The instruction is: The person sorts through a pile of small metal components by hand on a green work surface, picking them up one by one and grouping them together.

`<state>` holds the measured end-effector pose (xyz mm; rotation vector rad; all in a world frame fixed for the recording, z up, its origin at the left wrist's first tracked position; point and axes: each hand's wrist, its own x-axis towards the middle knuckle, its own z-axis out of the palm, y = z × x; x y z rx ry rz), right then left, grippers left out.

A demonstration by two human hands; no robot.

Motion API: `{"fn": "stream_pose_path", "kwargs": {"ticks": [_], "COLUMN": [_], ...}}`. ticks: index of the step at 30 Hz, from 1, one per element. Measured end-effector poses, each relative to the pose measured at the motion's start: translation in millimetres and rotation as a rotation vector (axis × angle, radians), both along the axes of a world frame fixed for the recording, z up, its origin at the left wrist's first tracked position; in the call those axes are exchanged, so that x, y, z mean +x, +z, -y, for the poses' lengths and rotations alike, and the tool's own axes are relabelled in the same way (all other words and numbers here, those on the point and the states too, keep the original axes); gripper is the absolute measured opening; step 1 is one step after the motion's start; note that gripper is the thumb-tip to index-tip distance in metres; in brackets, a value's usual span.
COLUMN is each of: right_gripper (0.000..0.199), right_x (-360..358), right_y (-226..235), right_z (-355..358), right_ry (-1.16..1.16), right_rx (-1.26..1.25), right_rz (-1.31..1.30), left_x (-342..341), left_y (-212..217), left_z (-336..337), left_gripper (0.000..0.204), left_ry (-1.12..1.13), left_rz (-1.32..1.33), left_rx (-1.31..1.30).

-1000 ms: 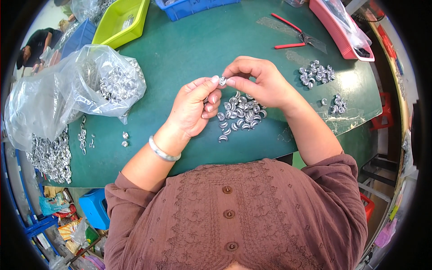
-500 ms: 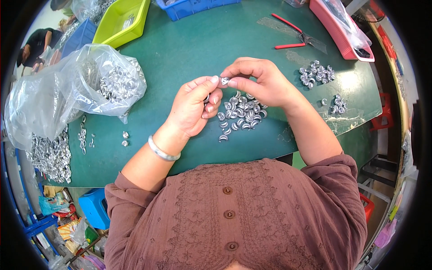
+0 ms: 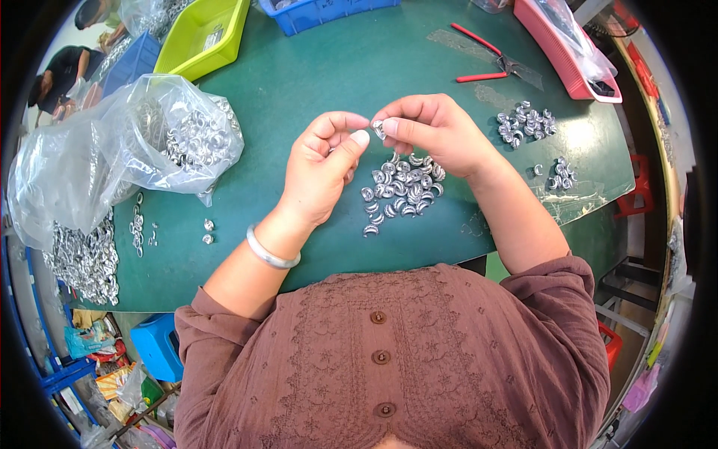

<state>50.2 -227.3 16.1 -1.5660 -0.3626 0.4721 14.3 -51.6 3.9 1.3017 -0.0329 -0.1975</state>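
The right hand (image 3: 437, 135) has thumb and forefinger closed on a small silver piece (image 3: 379, 129), raised above the worktop (image 3: 321, 75); such a tip grip probably suits a thing so small, because it leaves much of the metal in sight. The left hand (image 3: 318, 168) is just beside — its thumb and forefinger stand a little apart, near enough to give support, I judge, but whether its curled fingers enclose something I cannot tell. Below the hands, nearest to the right one, lies a loose pile of curved silver pieces (image 3: 404, 185), placed, it seems, for short reaching. Farther to the right are two smaller groups, an upper cluster (image 3: 526, 123) and a lower cluster (image 3: 562, 173), set well apart from the pile, perhaps to avoid mixing. The red-handled pliers (image 3: 486, 75) lie beyond the hands, out of the way but reachable. To the left, a clear plastic bag (image 3: 112, 161) holds many silver parts loosely together — beside it a heap of silver chain-like parts (image 3: 86, 262) rests near the edge.
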Motion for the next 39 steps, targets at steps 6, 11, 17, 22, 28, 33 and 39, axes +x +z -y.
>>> {"fn": "stream_pose_path", "kwargs": {"ticks": [6,11,17,22,28,33,39], "right_gripper": [0.015,0.015,0.020,0.021,0.012,0.015,0.016], "right_x": [0,-1,-1,1,11,8,7], "right_y": [-4,-4,-3,-2,-14,-11,-8], "right_z": [1,0,0,1,12,14,14], "right_ry": [0.040,0.053,0.076,0.037,-0.016,0.276,0.359], "right_rx": [0.185,0.247,0.199,0.153,-0.282,-0.558,-0.566], "right_rz": [-0.236,-0.336,-0.335,-0.280,0.524,0.698,0.703], "left_x": [4,4,6,7,14,17,17], "left_y": [-13,-10,-15,-11,-9,-14,-15], "left_z": [-4,-4,-8,-7,-12,-16,-17], "left_gripper": [0.032,0.028,0.024,0.016,0.013,0.015,0.015], "left_ry": [-0.120,-0.159,-0.177,-0.163,-0.105,-0.144,-0.146], "left_rz": [0.420,0.275,0.101,-0.029,-0.255,-0.257,-0.276], "left_rx": [0.207,0.085,-0.003,-0.125,-0.309,-0.434,-0.348]}}
